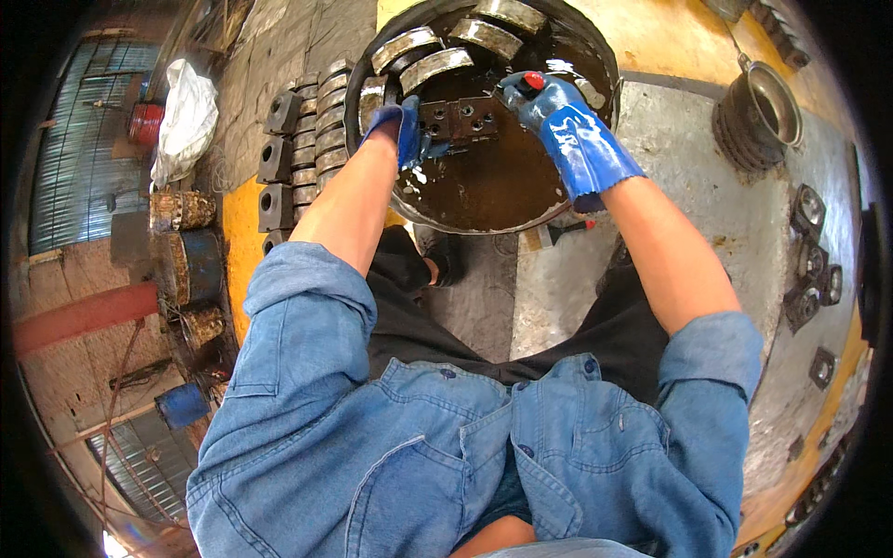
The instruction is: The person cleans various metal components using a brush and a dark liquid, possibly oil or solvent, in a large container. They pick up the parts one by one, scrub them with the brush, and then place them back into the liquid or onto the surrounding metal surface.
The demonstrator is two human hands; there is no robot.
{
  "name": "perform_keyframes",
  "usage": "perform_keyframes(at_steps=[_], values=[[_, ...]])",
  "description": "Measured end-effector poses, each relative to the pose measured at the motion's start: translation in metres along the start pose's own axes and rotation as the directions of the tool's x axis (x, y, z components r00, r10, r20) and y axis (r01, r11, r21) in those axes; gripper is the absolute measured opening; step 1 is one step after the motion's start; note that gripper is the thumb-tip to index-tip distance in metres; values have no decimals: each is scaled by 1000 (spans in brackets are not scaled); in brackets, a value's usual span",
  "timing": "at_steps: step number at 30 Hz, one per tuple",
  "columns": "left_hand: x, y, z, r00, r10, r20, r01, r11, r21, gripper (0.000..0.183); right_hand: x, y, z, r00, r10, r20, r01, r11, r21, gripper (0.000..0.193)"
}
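My left hand (402, 130), in a blue rubber glove, grips the left end of a dark metal block with holes (474, 121) over brown liquid. Its fingers are partly hidden by the cuff and the block. My right hand (543, 100), gloved in wet blue, is closed around a tool with a red handle (533, 81). A thin end of that tool seems to point toward the block's upper edge; its exact kind is hidden by the fist. Both hands are inside a round black tub (609, 65). Curved metal segments (437, 68) lie in its far part.
Left of the tub stand rows of curved metal pieces (332, 121) and square blocks with holes (275, 160). A brush-like tool with a red-tipped handle (563, 231) lies by the near rim. To the right are a metal pot (744, 126) and several round-holed parts (811, 265).
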State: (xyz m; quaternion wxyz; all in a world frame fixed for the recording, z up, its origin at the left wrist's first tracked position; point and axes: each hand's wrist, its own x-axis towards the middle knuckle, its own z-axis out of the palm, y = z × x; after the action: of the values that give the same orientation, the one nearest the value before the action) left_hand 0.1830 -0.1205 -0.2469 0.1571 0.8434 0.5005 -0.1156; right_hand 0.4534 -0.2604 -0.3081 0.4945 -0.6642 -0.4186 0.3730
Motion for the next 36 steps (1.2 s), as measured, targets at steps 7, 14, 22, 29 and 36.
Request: perform_keyframes(at_steps=[7,14,22,29,36], values=[[-23,25,0,954,-265,137,298,862,-409,65,-21,-19,12,993,-102,63,109,985,-130,24],[14,7,29,988,-3,-152,-65,896,-440,59,4,21,8,999,-47,22,43,987,152,22],[-17,-43,54,992,27,-123,-113,629,-769,57,-22,-18,7,998,-21,54,21,1000,15,21],[-9,-37,63,984,141,-106,-134,210,-968,68,-11,11,-1,999,-49,15,51,963,-263,25],[-17,-15,53,962,-119,-245,-20,865,-501,100,-20,-24,8,998,-65,12,65,997,-33,20]])
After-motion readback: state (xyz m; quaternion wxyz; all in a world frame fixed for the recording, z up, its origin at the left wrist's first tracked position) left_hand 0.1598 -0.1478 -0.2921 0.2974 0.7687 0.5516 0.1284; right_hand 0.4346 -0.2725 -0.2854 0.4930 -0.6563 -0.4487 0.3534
